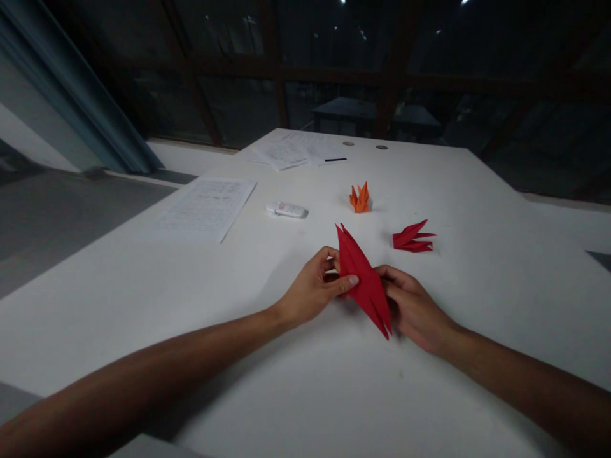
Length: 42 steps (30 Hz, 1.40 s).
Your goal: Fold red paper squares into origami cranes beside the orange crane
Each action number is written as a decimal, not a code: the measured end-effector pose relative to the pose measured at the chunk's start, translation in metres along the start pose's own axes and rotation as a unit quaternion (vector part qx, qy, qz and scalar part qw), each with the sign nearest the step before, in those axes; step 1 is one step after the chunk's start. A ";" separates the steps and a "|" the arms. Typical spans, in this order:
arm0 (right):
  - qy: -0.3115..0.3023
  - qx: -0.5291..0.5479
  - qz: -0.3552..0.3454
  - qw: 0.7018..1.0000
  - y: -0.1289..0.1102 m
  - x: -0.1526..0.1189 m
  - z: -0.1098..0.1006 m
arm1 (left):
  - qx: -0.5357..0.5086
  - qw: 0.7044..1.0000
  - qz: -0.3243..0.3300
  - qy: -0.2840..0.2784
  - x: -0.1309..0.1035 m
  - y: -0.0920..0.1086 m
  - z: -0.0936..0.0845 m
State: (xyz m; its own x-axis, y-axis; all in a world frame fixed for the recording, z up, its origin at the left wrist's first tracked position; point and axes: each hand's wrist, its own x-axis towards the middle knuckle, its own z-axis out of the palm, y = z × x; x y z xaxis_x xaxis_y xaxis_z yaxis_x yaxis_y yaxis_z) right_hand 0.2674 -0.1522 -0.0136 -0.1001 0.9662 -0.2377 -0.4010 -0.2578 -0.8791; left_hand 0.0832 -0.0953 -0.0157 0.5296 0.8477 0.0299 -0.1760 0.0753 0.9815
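A folded piece of red origami paper (363, 280), long and pointed at both ends with split tips, is held just above the white table (296, 394). My left hand (321, 283) pinches its left side, thumb on the front face and fingers behind. At its right edge, my right hand (413, 305) grips from behind; the fingertips are partly hidden by the paper. Beyond the hands stands a small orange folded-paper piece (360, 198) with upright points. A second red folded-paper piece (413, 237) lies to the right, its points spread rightward.
A white glue or correction bottle (287, 210) lies left of the orange piece. Printed sheets (205, 207) rest on the left, with more papers (286, 150) and a dark pen-like strip (335, 159) at the far edge. Two round discs (381, 147) sit near the window.
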 end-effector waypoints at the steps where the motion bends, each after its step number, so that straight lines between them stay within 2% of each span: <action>1: -0.003 -0.006 -0.010 1.000 0.001 0.001 -0.001 | -0.002 1.000 0.004 0.011 0.000 -0.002 0.000; 4: 0.006 -0.041 -0.055 0.998 0.006 0.003 -0.003 | 0.013 0.999 0.032 0.029 -0.001 -0.006 0.000; 7: 0.022 -0.075 -0.081 0.994 0.010 0.004 -0.004 | 0.078 0.995 0.053 0.037 -0.003 -0.007 0.001; 12: 0.024 -0.049 -0.076 0.996 0.009 0.003 -0.002 | 0.140 0.987 0.077 -0.014 -0.007 -0.003 -0.002; 16: 0.030 0.017 -0.038 0.999 0.008 0.004 -0.002 | 0.068 0.989 0.116 -0.056 -0.008 -0.001 -0.005; 20: 0.039 0.032 -0.030 0.998 0.009 0.005 -0.002 | -0.016 0.990 0.106 -0.090 -0.009 -0.001 -0.004; 35: -0.008 -0.101 -0.088 0.991 0.015 0.003 -0.005 | 0.167 0.978 0.122 -0.016 -0.007 0.001 -0.003; 42: -0.004 -0.139 -0.096 0.986 0.013 0.001 0.001 | 0.184 0.974 0.128 0.009 -0.005 0.001 -0.001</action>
State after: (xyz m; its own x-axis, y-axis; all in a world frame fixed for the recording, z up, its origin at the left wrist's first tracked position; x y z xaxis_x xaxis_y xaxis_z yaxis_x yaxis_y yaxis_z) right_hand 0.2615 -0.1544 -0.0246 -0.0544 0.9971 -0.0533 -0.1482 -0.0609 -0.9871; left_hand 0.0791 -0.0989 -0.0149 0.4925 0.8229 0.2832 0.0105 -0.3310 0.9436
